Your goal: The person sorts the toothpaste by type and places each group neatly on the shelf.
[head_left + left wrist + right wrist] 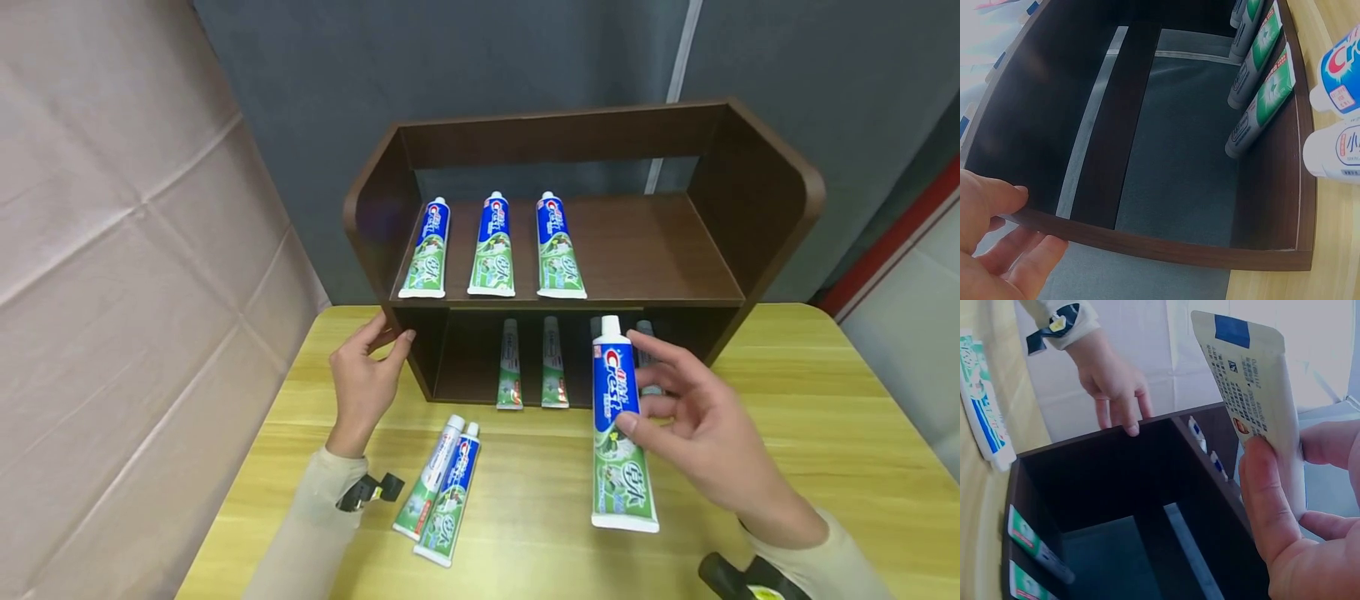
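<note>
My right hand (701, 429) holds a blue and green toothpaste tube (621, 450) in front of the shelf, cap up, its thumb on the printed front. The tube's pale back (1254, 381) faces the right wrist camera, with fingers pressed against it. My left hand (367, 375) grips the left side panel of the brown two-tier shelf (660, 250), thumb on one face and fingers on the other (1004, 237). Three matching toothpaste tubes (492, 250) lie side by side on the upper tier, caps toward the back. On the lower tier lie several grey-green toothpaste tubes (554, 367), some partly hidden behind the held tube.
On the wooden table (300, 467), a white-green toothpaste tube (431, 479) and a blue-green toothpaste tube (450, 500) lie together, overlapping, before the shelf's left part. A grey curtain (525, 58) hangs behind the shelf, and a pale cloth wall (135, 250) stands at the left.
</note>
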Demonstrator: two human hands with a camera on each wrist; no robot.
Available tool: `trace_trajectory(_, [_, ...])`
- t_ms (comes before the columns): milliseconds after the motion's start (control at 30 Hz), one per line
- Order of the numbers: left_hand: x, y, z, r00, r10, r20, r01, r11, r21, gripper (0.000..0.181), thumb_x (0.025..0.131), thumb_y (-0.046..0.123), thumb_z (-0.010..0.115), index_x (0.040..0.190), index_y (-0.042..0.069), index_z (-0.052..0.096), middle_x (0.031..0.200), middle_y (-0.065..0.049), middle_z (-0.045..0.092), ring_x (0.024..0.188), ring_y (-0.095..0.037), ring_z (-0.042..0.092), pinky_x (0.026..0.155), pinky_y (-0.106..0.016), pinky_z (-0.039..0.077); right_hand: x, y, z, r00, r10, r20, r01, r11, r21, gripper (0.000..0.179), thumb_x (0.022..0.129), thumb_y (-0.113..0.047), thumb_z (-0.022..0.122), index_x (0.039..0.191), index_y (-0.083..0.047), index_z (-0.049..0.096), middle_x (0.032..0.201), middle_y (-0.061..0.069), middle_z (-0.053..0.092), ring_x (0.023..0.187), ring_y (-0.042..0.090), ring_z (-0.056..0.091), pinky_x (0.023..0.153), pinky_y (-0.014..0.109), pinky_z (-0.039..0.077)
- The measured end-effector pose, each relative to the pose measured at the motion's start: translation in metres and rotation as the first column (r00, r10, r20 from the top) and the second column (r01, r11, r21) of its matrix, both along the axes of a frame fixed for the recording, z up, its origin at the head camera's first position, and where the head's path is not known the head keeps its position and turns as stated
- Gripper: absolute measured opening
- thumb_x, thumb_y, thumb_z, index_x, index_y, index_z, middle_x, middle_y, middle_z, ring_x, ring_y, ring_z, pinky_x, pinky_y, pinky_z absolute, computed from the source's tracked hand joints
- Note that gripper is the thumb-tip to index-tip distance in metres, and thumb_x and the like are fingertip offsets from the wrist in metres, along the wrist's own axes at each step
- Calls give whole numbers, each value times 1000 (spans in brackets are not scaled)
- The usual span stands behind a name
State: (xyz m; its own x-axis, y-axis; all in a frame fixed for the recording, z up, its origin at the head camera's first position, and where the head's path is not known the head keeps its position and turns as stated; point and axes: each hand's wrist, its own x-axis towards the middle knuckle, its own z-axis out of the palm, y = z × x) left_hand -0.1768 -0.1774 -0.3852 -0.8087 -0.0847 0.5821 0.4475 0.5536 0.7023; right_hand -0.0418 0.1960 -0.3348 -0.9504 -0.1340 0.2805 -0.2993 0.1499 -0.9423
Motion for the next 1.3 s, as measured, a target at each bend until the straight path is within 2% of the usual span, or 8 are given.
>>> trace_trajectory(167, [0,0,-1,1000,4,-5,-4,1000,-7,36,94,16,82,130,12,77,123,-8,79,100,-25,81,78,-51,66,-2,5,8,999,6,-35,-7,999,-33,76,93,15,69,160,-10,43,126,6,66,94,18,76,74,29,67])
trace_trajectory(267, [0,0,-1,1000,0,-10,0,1000,-6,36,94,16,82,129,11,77,122,-11,79,100,-27,81,77,-50,66,-4,8,12,999,-20,-41,20,1000,-6,76,94,14,69,161,-12,43,126,6,65,95,16,76,75,26,67])
trace_trajectory(500, [0,-1,-3,1000,12,-9,-12,1000,-7,36,93,15,82,129,11,77,121,-10,80,100,-27,81,77,-17,61,-17,13,22,998,-59,-38,60,998,13,75,95,9,71,161,-14,44,126,5,65,94,15,74,76,24,66])
trace_trajectory(600, [0,-1,-3,1000,8,-11,-8,1000,-6,37,93,15,82,129,10,77,121,-11,79,100,-28,80,77,-10,58,-22,15,26,996,-71,-49,72,997,23,75,95,8,71,161,-15,45,126,5,65,94,14,74,76,23,66])
trace_trajectory(900, [0,0,-1,1000,12,-15,-13,1000,-22,36,94,16,82,129,13,77,120,-10,80,99,-25,81,78,-38,66,-39,21,40,991,-114,-69,121,985,122,72,98,2,72,161,-20,45,129,3,66,96,12,75,80,22,65])
trace_trajectory(967, [0,0,-1,1000,13,-16,-14,1000,-21,35,94,16,82,129,12,77,120,-10,80,99,-25,81,78,-36,66,-43,23,42,990,-121,-69,129,983,132,71,98,-1,72,161,-22,46,128,2,67,96,13,75,79,23,66])
trace_trajectory(1167, [0,1,-3,1000,6,-10,-6,1000,-4,36,94,15,82,129,12,77,119,-12,80,99,-28,81,75,-9,58,-53,27,51,987,-148,-69,158,969,189,69,100,-8,72,161,-28,45,127,1,67,97,13,75,78,24,66])
trace_trajectory(1300, [-1,1,-4,1000,7,-18,-7,1000,-6,35,93,15,82,128,12,78,116,-12,80,98,-29,81,75,-25,65,-58,29,57,983,-166,-73,178,961,211,68,101,-12,72,161,-30,45,126,0,68,96,12,76,79,22,66])
